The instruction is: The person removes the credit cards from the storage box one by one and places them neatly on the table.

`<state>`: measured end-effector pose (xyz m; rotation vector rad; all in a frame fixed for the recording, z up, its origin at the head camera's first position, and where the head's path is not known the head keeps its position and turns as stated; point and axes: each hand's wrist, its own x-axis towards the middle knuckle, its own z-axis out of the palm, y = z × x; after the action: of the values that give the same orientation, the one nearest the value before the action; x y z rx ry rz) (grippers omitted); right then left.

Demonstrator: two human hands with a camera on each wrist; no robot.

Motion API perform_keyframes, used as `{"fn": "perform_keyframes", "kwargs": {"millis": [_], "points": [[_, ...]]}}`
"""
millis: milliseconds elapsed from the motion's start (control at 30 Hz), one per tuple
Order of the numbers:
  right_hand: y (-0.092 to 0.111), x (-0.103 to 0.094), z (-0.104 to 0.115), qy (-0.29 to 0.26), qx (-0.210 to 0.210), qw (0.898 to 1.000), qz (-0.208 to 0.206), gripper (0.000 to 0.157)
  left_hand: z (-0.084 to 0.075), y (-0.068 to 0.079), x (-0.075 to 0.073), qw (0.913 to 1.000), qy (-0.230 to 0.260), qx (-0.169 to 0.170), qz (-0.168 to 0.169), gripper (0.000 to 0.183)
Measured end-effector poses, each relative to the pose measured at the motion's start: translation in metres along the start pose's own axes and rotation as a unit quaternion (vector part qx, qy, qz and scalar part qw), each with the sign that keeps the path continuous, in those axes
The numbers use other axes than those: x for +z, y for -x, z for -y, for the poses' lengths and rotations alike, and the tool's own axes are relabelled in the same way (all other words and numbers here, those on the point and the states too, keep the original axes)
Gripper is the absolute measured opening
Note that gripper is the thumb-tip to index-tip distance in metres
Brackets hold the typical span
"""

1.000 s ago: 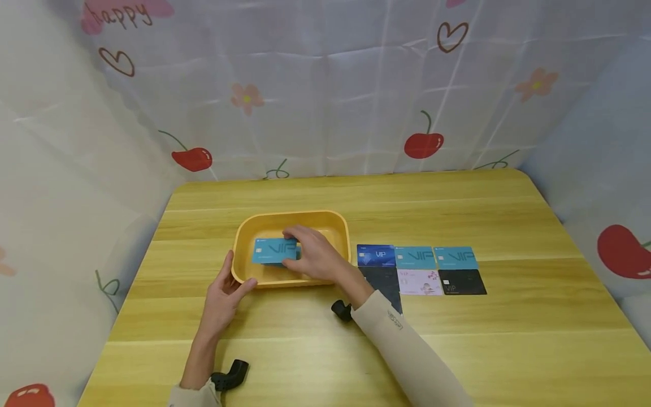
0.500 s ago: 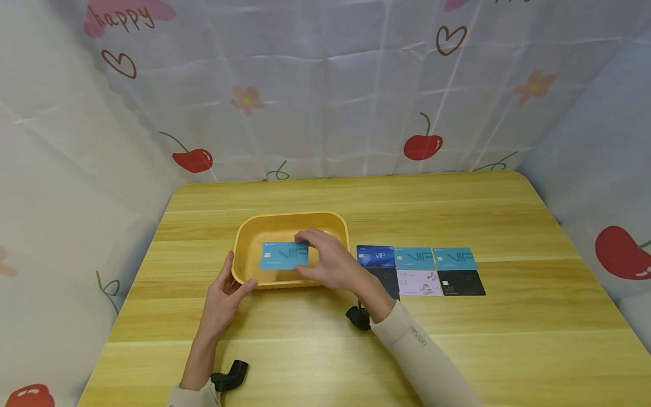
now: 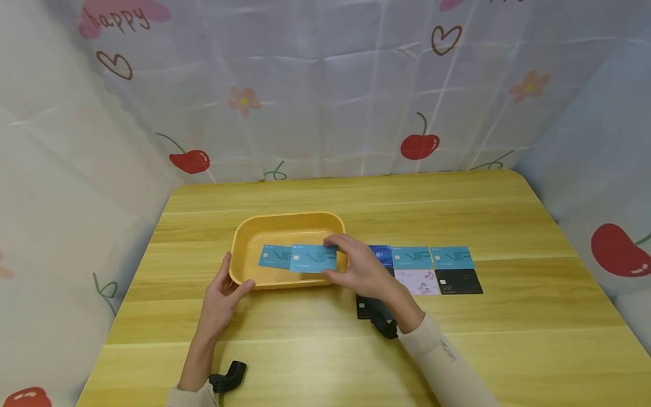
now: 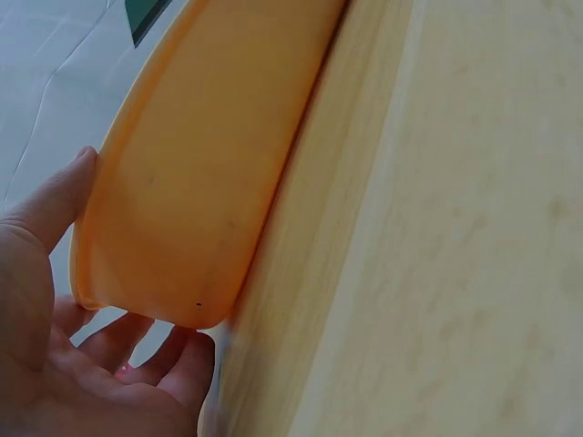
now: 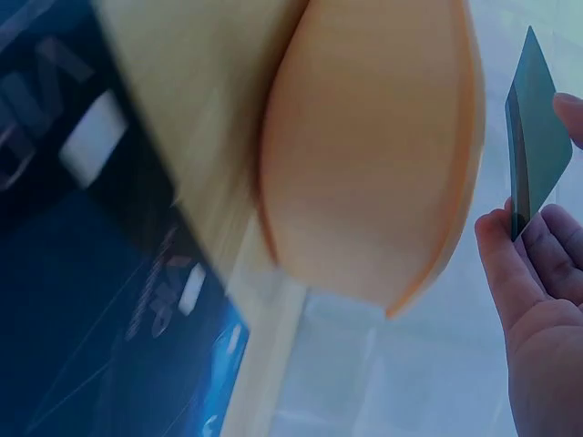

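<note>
In the head view my right hand (image 3: 363,268) pinches a light-blue VIP card (image 3: 312,258) by its right end. The card is raised over the front right part of a yellow plastic tray (image 3: 285,219). Another light-blue card (image 3: 276,256) is in the tray, partly covered by the held one. My left hand (image 3: 220,299) grips the tray's front left corner. In the left wrist view its thumb lies at the rim and the fingers (image 4: 187,364) curl under the end wall. The right wrist view shows the held card (image 5: 539,137) nearly edge-on between thumb and fingers.
Right of the tray lie cards in rows: a dark-blue one (image 3: 382,254), two light-blue ones (image 3: 412,258), a pink one (image 3: 418,281) and black ones (image 3: 460,281). My right wrist and its black camera mount (image 3: 383,327) partly cover the left ones. A printed curtain (image 3: 320,102) hangs behind the table.
My right hand has moved right with the held light-blue card, from the tray's middle toward its right rim. The card lying in the tray has come into sight. My left hand stays on the corner.
</note>
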<state>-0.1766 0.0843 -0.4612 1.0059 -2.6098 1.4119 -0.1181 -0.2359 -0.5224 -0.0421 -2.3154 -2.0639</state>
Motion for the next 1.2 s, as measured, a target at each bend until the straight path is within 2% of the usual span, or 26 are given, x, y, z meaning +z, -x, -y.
{"fn": "perform_keyframes", "kwargs": {"millis": [333,700,1000,1200], "points": [[0.021,-0.015,-0.010,0.008,0.010,1.000,-0.008,0.054,-0.002,0.001,0.000,1.0000,0.000,-0.006,-0.007,0.085],[0.057,-0.035,-0.014,0.033,0.025,0.999,-0.021,0.052,-0.003,0.000,0.000,0.9999,-0.007,-0.006,-0.007,0.085],[0.078,-0.045,-0.020,0.093,0.028,0.995,-0.016,0.053,-0.002,0.000,0.000,1.0000,0.006,0.001,-0.003,0.084],[0.100,-0.053,-0.023,0.123,0.044,0.991,-0.015,0.054,-0.002,0.001,0.000,1.0000,0.006,0.000,-0.001,0.084]]}}
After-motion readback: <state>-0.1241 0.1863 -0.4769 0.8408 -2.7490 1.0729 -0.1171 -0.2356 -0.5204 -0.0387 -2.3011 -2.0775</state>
